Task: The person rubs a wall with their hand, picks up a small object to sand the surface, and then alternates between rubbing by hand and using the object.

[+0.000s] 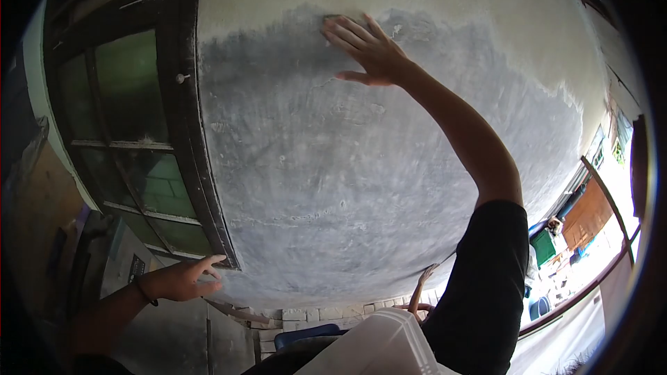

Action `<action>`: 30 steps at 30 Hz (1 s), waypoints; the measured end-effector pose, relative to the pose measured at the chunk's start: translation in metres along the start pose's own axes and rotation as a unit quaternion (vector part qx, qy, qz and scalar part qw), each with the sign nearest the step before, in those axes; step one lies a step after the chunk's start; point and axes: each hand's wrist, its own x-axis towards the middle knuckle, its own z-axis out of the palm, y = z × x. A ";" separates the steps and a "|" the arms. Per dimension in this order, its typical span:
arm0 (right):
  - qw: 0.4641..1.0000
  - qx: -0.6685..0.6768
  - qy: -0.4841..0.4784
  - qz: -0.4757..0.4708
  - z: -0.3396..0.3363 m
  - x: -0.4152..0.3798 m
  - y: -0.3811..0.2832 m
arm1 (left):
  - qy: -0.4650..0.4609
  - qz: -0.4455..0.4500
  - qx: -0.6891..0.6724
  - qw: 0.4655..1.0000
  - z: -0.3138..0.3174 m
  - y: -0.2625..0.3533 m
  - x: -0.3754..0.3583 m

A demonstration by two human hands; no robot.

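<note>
High on the wall (pixel 292 146), my right hand (pixel 368 48) lies against the grey patch, close to its ragged upper edge with the pale paint. Its fingers are stretched out and the thumb stands apart. A dark edge shows at the fingertips; whether it is a thin thing under them or a shadow, I cannot make out. At the lower left, my left hand (pixel 182 281) is held by the bottom corner of the dark window frame (pixel 215 215), fingers apart and slightly bent. It holds nothing that I can see.
Green panes (pixel 132 76) fill the window at left. Below, another person's hand (pixel 427 274) reaches toward the wall. A white plastic-looking thing (pixel 375 347) and a blue edge (pixel 306 333) are at the bottom. Pale blocks (pixel 316 314) line the wall's foot. Bright clutter, including a green box (pixel 543 246), stands right.
</note>
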 end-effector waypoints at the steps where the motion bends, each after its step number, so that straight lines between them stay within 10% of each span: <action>1: 1.000 0.001 0.001 0.000 0.001 -0.013 0.001 | -0.004 -0.005 -0.001 1.000 -0.001 0.000 -0.001; 30: 0.996 -0.034 0.060 0.063 -0.003 0.099 -0.031 | -0.003 0.011 0.010 1.000 0.004 -0.004 -0.001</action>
